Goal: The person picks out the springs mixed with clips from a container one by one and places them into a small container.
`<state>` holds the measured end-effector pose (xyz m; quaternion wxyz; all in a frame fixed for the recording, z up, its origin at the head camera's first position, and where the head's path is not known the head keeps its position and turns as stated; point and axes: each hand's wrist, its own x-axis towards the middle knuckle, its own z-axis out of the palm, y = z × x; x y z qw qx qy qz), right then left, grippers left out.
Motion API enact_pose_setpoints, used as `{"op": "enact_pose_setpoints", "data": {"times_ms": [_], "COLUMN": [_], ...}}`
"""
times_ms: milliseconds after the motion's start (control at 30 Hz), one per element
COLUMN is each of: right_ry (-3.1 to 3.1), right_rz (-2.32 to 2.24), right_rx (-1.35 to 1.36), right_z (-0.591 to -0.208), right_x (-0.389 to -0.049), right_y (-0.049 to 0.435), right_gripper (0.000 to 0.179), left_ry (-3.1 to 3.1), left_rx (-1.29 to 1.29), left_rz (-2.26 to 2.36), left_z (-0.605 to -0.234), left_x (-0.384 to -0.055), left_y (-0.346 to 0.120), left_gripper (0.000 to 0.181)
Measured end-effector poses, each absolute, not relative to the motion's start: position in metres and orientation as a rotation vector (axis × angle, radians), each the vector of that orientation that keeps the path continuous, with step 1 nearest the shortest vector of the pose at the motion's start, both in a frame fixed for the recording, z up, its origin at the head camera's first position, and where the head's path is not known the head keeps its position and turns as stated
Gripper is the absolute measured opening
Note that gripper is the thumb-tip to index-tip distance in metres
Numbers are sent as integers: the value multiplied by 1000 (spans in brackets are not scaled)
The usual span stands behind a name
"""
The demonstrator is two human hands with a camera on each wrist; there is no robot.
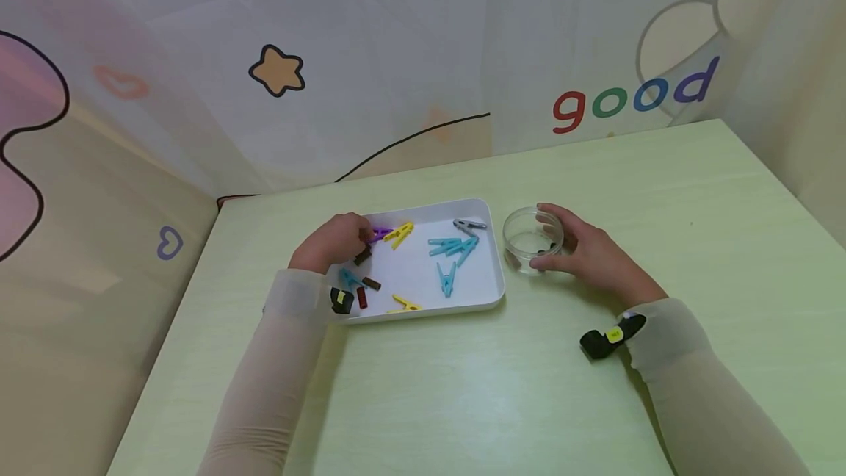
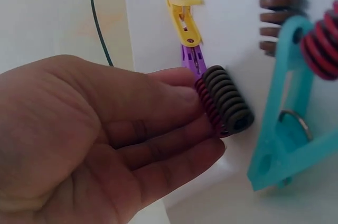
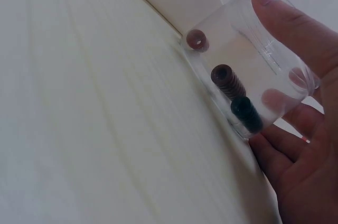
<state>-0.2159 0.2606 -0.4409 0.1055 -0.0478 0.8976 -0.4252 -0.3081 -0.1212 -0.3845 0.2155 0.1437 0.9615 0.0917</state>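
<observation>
My left hand [image 1: 335, 241] reaches into the left side of a white tray [image 1: 497, 298]. In the left wrist view, its thumb and fingers pinch a dark red spring [image 2: 205, 95], with a dark brown spring [image 2: 229, 100] right against it. A purple clothespin [image 2: 193, 61] and a yellow clothespin [image 2: 183, 20] lie just beyond the fingertips. My right hand [image 1: 588, 255] grips a clear round container [image 1: 522, 264] beside the tray, thumb on one side and fingers on the other. Inside it are a reddish spring [image 3: 197, 40], a brown spring [image 3: 228, 82] and a dark green spring [image 3: 247, 114].
Several blue clothespins [image 1: 446, 280] and a grey clothespin [image 1: 471, 225] lie on the tray's right side. Near its front edge is another yellow clothespin [image 1: 406, 303]. A brown spring [image 1: 371, 283] and a red spring [image 1: 361, 297] lie near the left wrist. A printed cloth backdrop [image 1: 410, 42] borders the table.
</observation>
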Motion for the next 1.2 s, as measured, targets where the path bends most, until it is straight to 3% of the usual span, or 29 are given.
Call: {"op": "enact_pose_setpoints", "data": {"times_ms": [400, 1200], "right_ry": [2617, 2629], "right_rz": [-1247, -1225], "right_rx": [-122, -113], "right_z": [-438, -440], "right_x": [-216, -216], "right_y": [261, 261], "right_gripper": [88, 89], "left_ry": [2700, 2736], "left_rx": [362, 407], "left_rz": [248, 230], "left_z": [-395, -383], "left_x": [-308, -304], "left_y": [-119, -118], "left_gripper": [18, 24]}}
